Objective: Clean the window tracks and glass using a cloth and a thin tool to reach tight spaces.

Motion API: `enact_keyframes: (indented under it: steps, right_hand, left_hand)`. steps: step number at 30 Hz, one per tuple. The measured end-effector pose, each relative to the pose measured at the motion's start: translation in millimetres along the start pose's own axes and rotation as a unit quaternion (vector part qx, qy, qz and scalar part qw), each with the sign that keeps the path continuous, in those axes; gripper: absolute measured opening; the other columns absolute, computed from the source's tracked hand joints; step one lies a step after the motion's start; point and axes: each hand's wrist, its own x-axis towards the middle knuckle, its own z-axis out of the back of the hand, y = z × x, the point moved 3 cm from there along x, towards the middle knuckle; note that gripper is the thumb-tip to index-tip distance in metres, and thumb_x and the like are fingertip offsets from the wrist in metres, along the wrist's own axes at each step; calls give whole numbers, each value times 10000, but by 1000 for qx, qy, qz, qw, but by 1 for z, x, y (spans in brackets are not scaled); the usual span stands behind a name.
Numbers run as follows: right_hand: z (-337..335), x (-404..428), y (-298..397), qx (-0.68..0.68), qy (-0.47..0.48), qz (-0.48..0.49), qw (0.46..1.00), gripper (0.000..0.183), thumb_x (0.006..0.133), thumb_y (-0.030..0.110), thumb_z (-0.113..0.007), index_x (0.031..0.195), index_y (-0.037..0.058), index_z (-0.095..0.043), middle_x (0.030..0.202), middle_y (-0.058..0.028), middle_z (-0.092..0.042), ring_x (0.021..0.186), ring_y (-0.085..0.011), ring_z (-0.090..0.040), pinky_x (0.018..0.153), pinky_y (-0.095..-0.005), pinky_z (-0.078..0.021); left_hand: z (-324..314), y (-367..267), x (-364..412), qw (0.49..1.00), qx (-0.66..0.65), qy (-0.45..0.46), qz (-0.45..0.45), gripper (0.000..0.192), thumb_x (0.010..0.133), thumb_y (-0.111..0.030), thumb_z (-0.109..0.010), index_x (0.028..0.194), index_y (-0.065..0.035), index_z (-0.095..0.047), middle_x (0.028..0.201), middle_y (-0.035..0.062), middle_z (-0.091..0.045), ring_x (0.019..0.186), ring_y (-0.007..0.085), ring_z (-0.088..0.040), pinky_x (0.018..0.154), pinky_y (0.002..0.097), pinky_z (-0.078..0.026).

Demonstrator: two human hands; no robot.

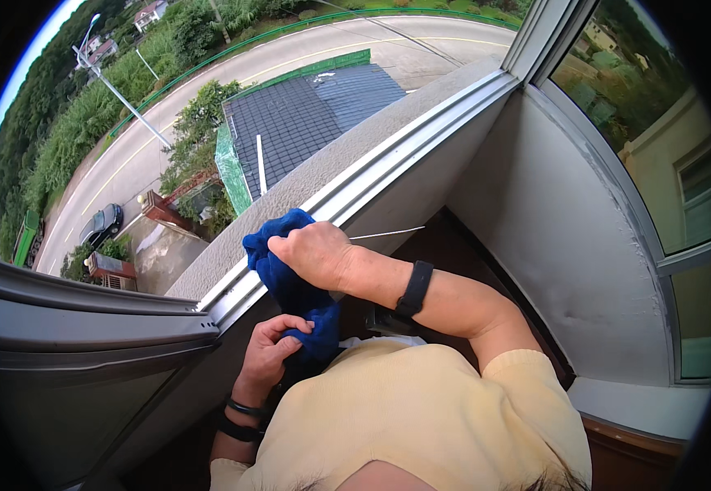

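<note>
A blue cloth point(291, 285) hangs over the inner edge of an aluminium window track point(386, 162). With its fingers closed, my right hand point(315, 253) grips the cloth's upper part and presses it on the track. A thin white stick or cord point(389, 234) shows beyond the right wrist; whether the hand holds its other end is hidden. Lower down, close to my body, my left hand point(275, 344) pinches the hanging end of the same cloth between thumb and fingers.
Outside the open window runs a rough concrete ledge point(324, 156), with a tiled roof point(306, 107) and a road far below. A framed sash point(85, 325) stands at the left. To the right are a white wall point(545, 227) and a glass pane point(638, 123).
</note>
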Motion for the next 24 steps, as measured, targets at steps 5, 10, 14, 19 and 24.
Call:
enact_keyframes:
  steps: [5,10,14,19,24]
  right_hand:
    - [16,-28,-48,6,-146,-97,985,44,850,82,-535,893,72,-531,717,-124,-632,653,-306,-677,563,-379,-559]
    - [21,-33,-68,65,-200,-134,969,81,856,102,-552,922,59,-535,794,-124,-622,685,-315,-673,575,-390,-557]
    - [10,-27,-51,118,-118,-67,984,104,888,148,-574,877,52,-537,812,-122,-581,719,-329,-650,603,-416,-543]
    - [11,-24,-69,129,-156,-2,979,57,835,112,-601,803,65,-591,807,-103,-582,709,-316,-646,606,-395,-535]
    - [75,-56,-145,94,-374,-119,915,63,847,103,-624,811,73,-581,801,-104,-585,710,-319,-632,582,-398,-506]
  left_hand:
    - [-20,0,10,1000,17,9,17,158,853,-75,-661,986,10,-660,1012,73,-665,981,146,-604,923,276,-441]
    - [-35,4,17,1000,13,3,28,148,854,-67,-657,984,5,-661,1014,70,-663,981,140,-597,920,273,-440]
    - [-45,0,25,999,34,-15,29,152,856,-69,-662,990,2,-661,1015,62,-659,966,134,-594,910,266,-441]
    - [-52,0,33,998,27,-31,45,168,835,-85,-692,976,1,-657,1010,71,-660,997,150,-601,928,279,-441]
    - [-56,-3,42,998,38,-23,34,141,866,-73,-659,981,9,-653,1002,62,-663,1013,156,-602,957,295,-437]
